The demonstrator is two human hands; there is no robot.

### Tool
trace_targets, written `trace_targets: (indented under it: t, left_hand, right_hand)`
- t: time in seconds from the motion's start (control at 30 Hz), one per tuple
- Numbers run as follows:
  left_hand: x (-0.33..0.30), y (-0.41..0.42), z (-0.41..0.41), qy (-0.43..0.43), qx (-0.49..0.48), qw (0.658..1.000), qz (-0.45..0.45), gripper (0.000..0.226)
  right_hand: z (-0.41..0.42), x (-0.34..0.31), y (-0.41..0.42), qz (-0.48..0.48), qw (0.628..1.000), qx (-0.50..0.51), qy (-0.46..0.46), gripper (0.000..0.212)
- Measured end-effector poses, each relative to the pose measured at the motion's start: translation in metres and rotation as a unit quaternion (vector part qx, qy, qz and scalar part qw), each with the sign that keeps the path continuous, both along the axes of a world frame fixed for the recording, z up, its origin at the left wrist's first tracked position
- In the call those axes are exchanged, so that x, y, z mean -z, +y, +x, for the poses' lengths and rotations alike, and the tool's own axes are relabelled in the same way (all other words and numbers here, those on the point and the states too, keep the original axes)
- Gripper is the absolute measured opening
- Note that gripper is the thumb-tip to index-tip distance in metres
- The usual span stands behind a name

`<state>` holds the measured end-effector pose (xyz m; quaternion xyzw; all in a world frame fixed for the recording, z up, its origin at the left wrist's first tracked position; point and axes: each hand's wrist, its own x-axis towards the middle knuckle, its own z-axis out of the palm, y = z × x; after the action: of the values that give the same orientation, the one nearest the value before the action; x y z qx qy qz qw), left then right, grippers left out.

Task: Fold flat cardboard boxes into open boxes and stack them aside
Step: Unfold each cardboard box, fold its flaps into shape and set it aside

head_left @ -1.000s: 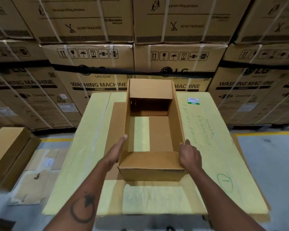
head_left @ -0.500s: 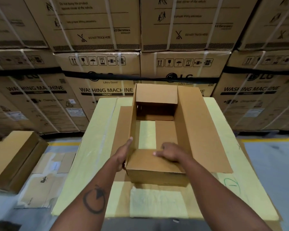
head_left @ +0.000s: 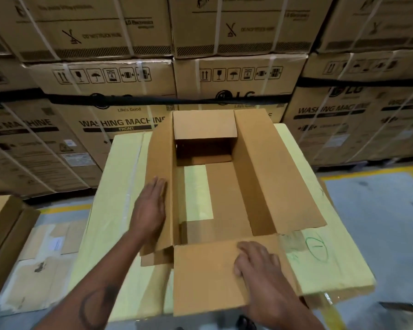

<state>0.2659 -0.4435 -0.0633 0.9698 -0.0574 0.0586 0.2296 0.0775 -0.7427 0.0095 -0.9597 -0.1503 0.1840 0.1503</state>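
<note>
- A brown cardboard box (head_left: pixel 224 198) stands open-topped in the middle of the table (head_left: pixel 119 186), which is covered with a pale yellow-green sheet
- Through the box's open bottom a strip of the yellow sheet shows beside a brown bottom flap
- The box's four top flaps are spread: the far flap (head_left: pixel 204 125) stands up and leans slightly inward, the right flap (head_left: pixel 279 175) slopes outward over the table, the left flap (head_left: pixel 160 186) tilts outward, and the near flap (head_left: pixel 205 277) folds down toward the person
- The left hand (head_left: pixel 150 208) lies flat, fingers straight and together, pressing on the outer face of the left flap
- The right hand (head_left: pixel 255 263) rests palm-down on the near flap by its right end, fingers spread and only slightly bent, gripping nothing
- A dark circular tattoo shows on the left forearm
- A green hand-drawn circle mark (head_left: pixel 316 248) sits on the yellow sheet just right of the near flap
- Behind the table rises a wall of large strapped cartons (head_left: pixel 119 96) printed "WASHING MACHINE" and "LG", with handling symbols along their upper edges
- At the left edge a closed brown carton (head_left: pixel 3 234) stands on the grey floor, with flattened cardboard sheets (head_left: pixel 43 263) lying between it and the table
- A yellow floor line (head_left: pixel 367 171) runs along the base of the carton wall on the right
</note>
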Motion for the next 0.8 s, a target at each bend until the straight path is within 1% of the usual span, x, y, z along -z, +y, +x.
trace_targets:
  t: [0.03, 0.07, 0.1, 0.13, 0.17, 0.2, 0.27, 0.3, 0.33, 0.4, 0.43, 0.47, 0.5, 0.53, 0.57, 0.6, 0.67, 0.73, 0.8]
  left_hand:
    - [-0.004, 0.008, 0.010, -0.011, 0.075, 0.993, 0.090, 0.071]
    - [-0.007, 0.015, 0.020, -0.024, 0.151, 0.974, 0.170, 0.078]
    - [-0.009, 0.021, 0.030, -0.041, 0.223, 0.947, 0.226, 0.076]
    - [-0.010, 0.025, 0.038, -0.055, 0.282, 0.921, 0.264, 0.069]
    - [-0.013, 0.025, 0.045, -0.061, 0.323, 0.899, 0.289, 0.060]
    - [-0.016, 0.021, 0.051, -0.064, 0.345, 0.889, 0.295, 0.050]
    - [-0.022, 0.006, 0.053, -0.083, 0.367, 0.881, 0.285, 0.031]
    - [-0.023, -0.004, 0.051, -0.100, 0.367, 0.883, 0.277, 0.023]
    - [-0.023, -0.017, 0.046, -0.119, 0.363, 0.885, 0.266, 0.019]
    - [-0.012, -0.046, 0.026, -0.132, 0.361, 0.894, 0.229, 0.014]
    - [-0.005, -0.060, 0.015, -0.132, 0.367, 0.899, 0.199, 0.019]
    - [0.000, -0.071, 0.005, -0.126, 0.379, 0.901, 0.172, 0.027]
    - [0.002, -0.078, -0.001, -0.110, 0.392, 0.900, 0.153, 0.032]
    - [0.001, -0.077, -0.002, -0.096, 0.394, 0.902, 0.148, 0.032]
    - [-0.002, -0.070, 0.001, -0.087, 0.378, 0.908, 0.156, 0.027]
    - [-0.008, -0.058, 0.007, -0.081, 0.342, 0.921, 0.171, 0.024]
    - [-0.022, -0.029, 0.019, -0.047, 0.244, 0.943, 0.220, 0.025]
    - [-0.034, -0.014, 0.023, -0.016, 0.167, 0.950, 0.262, 0.022]
    - [-0.036, -0.020, 0.016, -0.005, 0.143, 0.950, 0.279, 0.025]
  right_hand:
    - [-0.001, 0.016, 0.000, -0.002, 1.000, 0.004, 0.017, 0.053]
    - [-0.001, 0.029, 0.000, -0.004, 1.000, 0.010, 0.026, 0.062]
    - [0.001, 0.040, 0.000, -0.003, 0.999, 0.016, 0.034, 0.072]
    - [0.004, 0.047, 0.002, 0.001, 0.999, 0.030, 0.036, 0.079]
    - [0.007, 0.051, 0.004, 0.009, 0.998, 0.059, 0.025, 0.079]
    - [0.011, 0.052, 0.007, 0.020, 0.995, 0.103, -0.002, 0.074]
    - [0.023, 0.047, 0.014, 0.074, 0.970, 0.210, -0.101, 0.054]
    - [0.030, 0.044, 0.020, 0.096, 0.956, 0.238, -0.144, 0.048]
    - [0.036, 0.040, 0.028, 0.091, 0.954, 0.234, -0.163, 0.049]
    - [0.049, 0.036, 0.045, 0.040, 0.972, 0.171, -0.155, 0.061]
    - [0.055, 0.038, 0.051, 0.012, 0.980, 0.143, -0.138, 0.063]
    - [0.060, 0.039, 0.053, -0.014, 0.984, 0.123, -0.129, 0.060]
    - [0.063, 0.041, 0.051, -0.037, 0.984, 0.118, -0.130, 0.055]
    - [0.067, 0.042, 0.044, -0.049, 0.982, 0.125, -0.133, 0.050]
    - [0.068, 0.042, 0.034, -0.047, 0.979, 0.139, -0.138, 0.045]
    - [0.071, 0.041, 0.024, -0.049, 0.978, 0.147, -0.141, 0.042]
    - [0.078, 0.040, 0.003, -0.079, 0.968, 0.161, -0.176, 0.037]
    - [0.090, 0.033, -0.016, -0.103, 0.958, 0.185, -0.195, 0.032]
    - [0.109, 0.030, -0.026, -0.133, 0.950, 0.190, -0.210, 0.032]
